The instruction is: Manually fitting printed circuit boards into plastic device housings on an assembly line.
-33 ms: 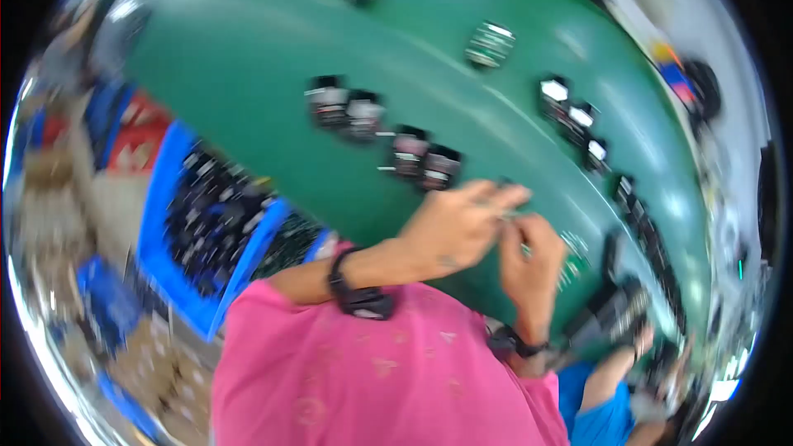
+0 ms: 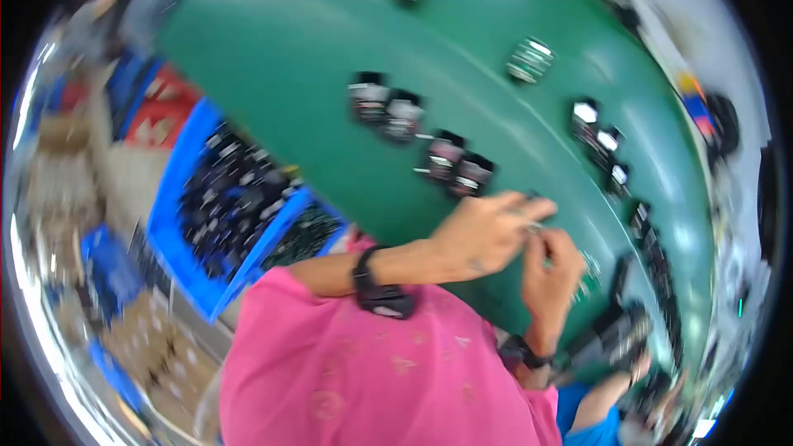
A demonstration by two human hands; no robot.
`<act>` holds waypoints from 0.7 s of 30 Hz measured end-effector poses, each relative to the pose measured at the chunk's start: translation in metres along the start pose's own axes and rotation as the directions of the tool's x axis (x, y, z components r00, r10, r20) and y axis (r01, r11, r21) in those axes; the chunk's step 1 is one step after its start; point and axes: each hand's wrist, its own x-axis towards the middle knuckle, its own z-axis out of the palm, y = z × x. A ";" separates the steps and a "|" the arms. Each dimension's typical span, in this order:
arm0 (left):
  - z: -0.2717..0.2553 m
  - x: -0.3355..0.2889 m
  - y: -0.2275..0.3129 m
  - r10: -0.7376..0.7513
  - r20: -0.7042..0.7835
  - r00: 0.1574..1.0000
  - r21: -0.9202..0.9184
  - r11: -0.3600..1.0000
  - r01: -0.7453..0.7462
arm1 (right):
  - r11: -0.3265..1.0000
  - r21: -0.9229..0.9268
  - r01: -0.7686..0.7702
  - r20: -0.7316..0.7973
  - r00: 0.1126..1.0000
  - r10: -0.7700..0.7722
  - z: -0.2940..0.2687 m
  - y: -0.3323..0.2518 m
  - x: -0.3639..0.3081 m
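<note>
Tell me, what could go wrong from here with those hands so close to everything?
Possibly these:
1. A small dark piece shows at the fingertips of the left hand; if held there, it might slip, though blur hides the grip.
2. The nearest black unit sits right beside that hand and could get knocked.
3. The green circuit board lies close by the right hand, so a sideways move might brush it.

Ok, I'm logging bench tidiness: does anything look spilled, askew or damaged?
Nothing plainly stands out: four black cases lie in pairs on the green table, and the black parts sit inside the blue bin. Blur hides fine damage.
</note>
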 end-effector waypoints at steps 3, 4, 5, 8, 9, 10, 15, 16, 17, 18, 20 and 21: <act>0.006 -0.005 -0.011 -0.035 -0.061 0.998 -0.099 0.995 0.029 | 0.987 0.118 -0.106 0.043 0.994 0.102 0.002 -0.004 0.001; 0.001 -0.007 -0.012 -0.049 -0.063 0.997 -0.088 0.995 0.043 | 0.943 0.219 -0.252 0.145 0.964 0.224 -0.001 -0.002 0.005; -0.005 -0.009 -0.014 -0.061 -0.062 0.996 -0.079 0.995 0.056 | 0.869 0.292 -0.401 0.261 0.907 0.331 0.000 -0.004 0.010; -0.010 -0.012 -0.011 -0.057 -0.137 0.989 0.004 0.998 0.058 | 0.969 0.156 -0.190 0.142 0.975 0.169 0.017 -0.014 0.014; -0.011 -0.013 -0.010 -0.041 -0.157 0.987 0.074 0.996 0.053 | 0.999 -0.017 0.043 0.030 0.999 -0.043 0.022 -0.016 0.014; -0.012 -0.013 -0.010 -0.006 -0.187 0.982 0.140 0.990 0.033 | 0.998 -0.042 0.049 0.023 0.999 -0.048 0.024 -0.021 0.015; -0.012 -0.007 -0.018 0.047 -0.171 0.984 0.100 0.995 -0.030 | 0.985 0.085 -0.151 0.022 0.989 0.149 0.023 -0.031 0.017; -0.018 0.001 -0.015 0.138 -0.219 0.966 0.069 0.990 -0.126 | 0.993 0.067 -0.101 -0.014 0.995 0.102 0.022 -0.031 0.018; -0.027 0.002 -0.015 0.126 -0.219 0.967 0.072 0.991 -0.113 | 0.998 0.041 -0.054 -0.055 0.997 0.057 0.021 -0.032 0.019; -0.045 -0.001 -0.006 0.121 -0.208 0.971 0.053 0.992 -0.113 | 0.990 0.117 -0.080 -0.051 0.995 0.086 0.022 -0.037 0.022; -0.057 -0.009 -0.001 0.039 -0.297 0.954 -0.038 0.998 -0.053 | 0.986 0.166 -0.014 -0.045 0.999 0.022 0.025 -0.044 0.029; -0.065 -0.012 0.001 0.004 -0.274 0.962 -0.074 0.997 -0.025 | 0.986 0.152 0.071 -0.031 0.997 -0.067 0.026 -0.044 0.030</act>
